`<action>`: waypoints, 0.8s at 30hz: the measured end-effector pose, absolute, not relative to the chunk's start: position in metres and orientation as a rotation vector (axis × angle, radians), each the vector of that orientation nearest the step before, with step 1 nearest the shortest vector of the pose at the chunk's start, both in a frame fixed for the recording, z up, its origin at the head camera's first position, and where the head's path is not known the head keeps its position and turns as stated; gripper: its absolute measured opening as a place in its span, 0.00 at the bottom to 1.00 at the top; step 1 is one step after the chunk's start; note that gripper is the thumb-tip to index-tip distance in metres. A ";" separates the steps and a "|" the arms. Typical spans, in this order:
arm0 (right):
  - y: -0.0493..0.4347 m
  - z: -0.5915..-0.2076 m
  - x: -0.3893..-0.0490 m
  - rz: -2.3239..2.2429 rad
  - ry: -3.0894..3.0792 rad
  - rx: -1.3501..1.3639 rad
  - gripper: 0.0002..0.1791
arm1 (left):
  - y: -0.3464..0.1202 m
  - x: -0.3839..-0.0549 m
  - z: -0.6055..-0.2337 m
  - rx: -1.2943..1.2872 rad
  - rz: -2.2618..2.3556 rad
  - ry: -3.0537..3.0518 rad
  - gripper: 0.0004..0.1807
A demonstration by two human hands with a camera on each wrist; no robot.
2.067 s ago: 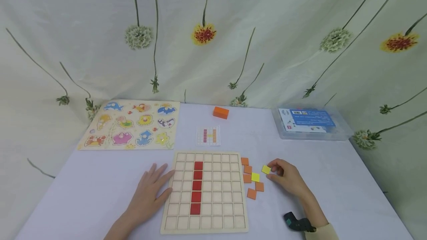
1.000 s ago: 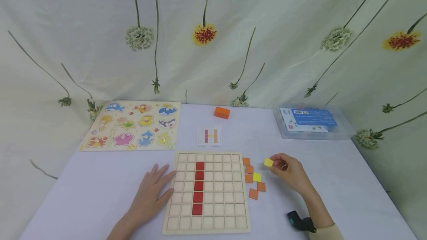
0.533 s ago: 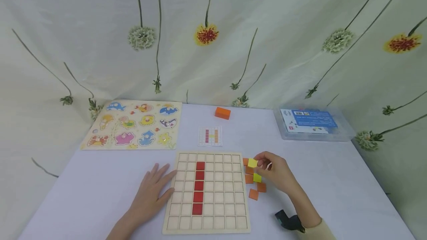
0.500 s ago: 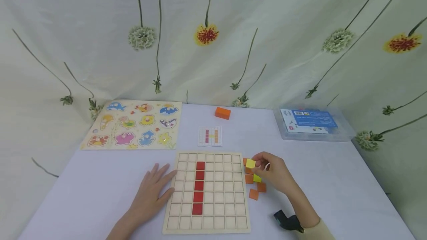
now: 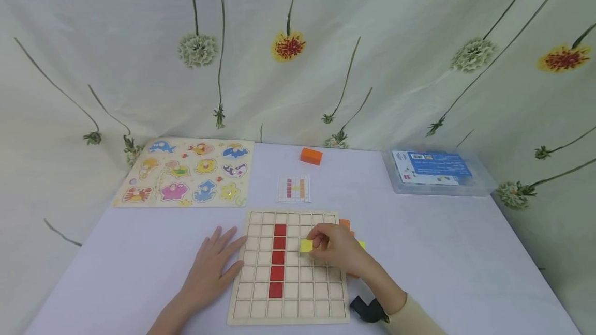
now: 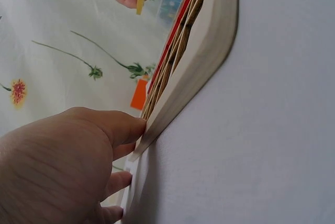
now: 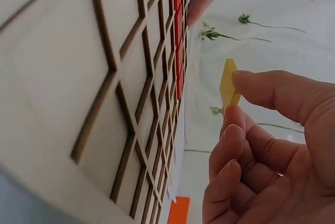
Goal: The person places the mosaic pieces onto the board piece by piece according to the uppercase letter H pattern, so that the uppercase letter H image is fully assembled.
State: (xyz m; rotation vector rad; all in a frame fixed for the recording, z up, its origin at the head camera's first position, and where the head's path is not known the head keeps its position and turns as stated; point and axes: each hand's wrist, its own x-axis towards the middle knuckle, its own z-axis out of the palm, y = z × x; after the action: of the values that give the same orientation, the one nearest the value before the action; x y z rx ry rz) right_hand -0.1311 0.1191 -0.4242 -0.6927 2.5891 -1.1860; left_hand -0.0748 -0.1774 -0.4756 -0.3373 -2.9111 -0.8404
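Note:
A wooden grid board (image 5: 288, 311) lies on the white table with a column of red square tiles (image 5: 278, 257) set in its cells. My right hand (image 5: 337, 247) pinches a yellow square tile (image 5: 306, 246) between thumb and fingers, over the board to the right of the red column. In the right wrist view that yellow tile (image 7: 229, 85) is held edge-on, raised off the grid. My left hand (image 5: 209, 268) rests at the board's left edge, fingers spread; in the left wrist view its thumb (image 6: 128, 127) touches the board's side.
Orange tiles (image 5: 344, 223) and another yellow tile (image 5: 361, 244) lie right of the board, partly hidden by my right arm. Behind the board are a pattern card (image 5: 294, 188), an orange block (image 5: 311, 156), a sea-animal puzzle (image 5: 186, 172) and a clear plastic box (image 5: 437, 190).
My right hand has lifted the yellow tile from the table on the right and carried it left over the board. The left hand stays at the board's edge.

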 end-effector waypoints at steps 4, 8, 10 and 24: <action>0.105 -0.430 -0.131 -1.115 2.553 -0.689 0.10 | -0.178 -0.074 -0.477 -0.340 -0.838 -2.908 0.28; 0.095 -0.434 -0.131 -1.063 2.531 -0.682 0.09 | -0.178 -0.074 -0.477 -0.348 -0.838 -2.895 0.28; 0.093 -0.435 -0.130 -1.040 2.527 -0.683 0.09 | -0.178 -0.075 -0.477 -0.353 -0.836 -2.888 0.28; 0.087 -0.437 -0.130 -1.024 2.500 -0.686 0.09 | -0.178 -0.076 -0.477 -0.351 -0.857 -2.909 0.28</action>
State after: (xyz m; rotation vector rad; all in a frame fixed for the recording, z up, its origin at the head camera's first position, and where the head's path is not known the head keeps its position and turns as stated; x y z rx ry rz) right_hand -0.1304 0.0871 -0.4372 -0.6855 2.4997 -1.0241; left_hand -0.0755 -0.1782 -0.4768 -0.3508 -2.9089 -0.8567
